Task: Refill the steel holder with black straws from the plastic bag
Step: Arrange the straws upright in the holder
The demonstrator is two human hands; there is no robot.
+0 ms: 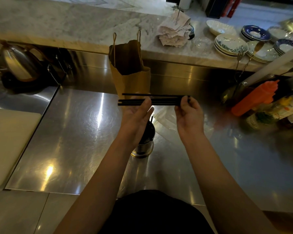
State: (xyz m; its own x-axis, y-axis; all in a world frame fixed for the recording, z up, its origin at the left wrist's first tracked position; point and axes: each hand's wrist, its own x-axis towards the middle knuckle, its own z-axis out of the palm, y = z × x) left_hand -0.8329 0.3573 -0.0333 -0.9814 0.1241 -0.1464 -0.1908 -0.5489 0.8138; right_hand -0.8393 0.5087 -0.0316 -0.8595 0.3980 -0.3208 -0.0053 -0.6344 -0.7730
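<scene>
straws (161, 99) held level in both hands, left hand (137, 118) and right hand (189, 115) gripping, above holder (145, 141) mid-counter (78, 132).

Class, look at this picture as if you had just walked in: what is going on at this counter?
A person stands at a steel counter holding a small bundle of black straws level between both hands, the left hand near one end and the right hand at the other. Below the left wrist stands the steel holder, with one straw or so poking out. The clear plastic bag lies beside it. The bundle is not yet in the holder.
</scene>
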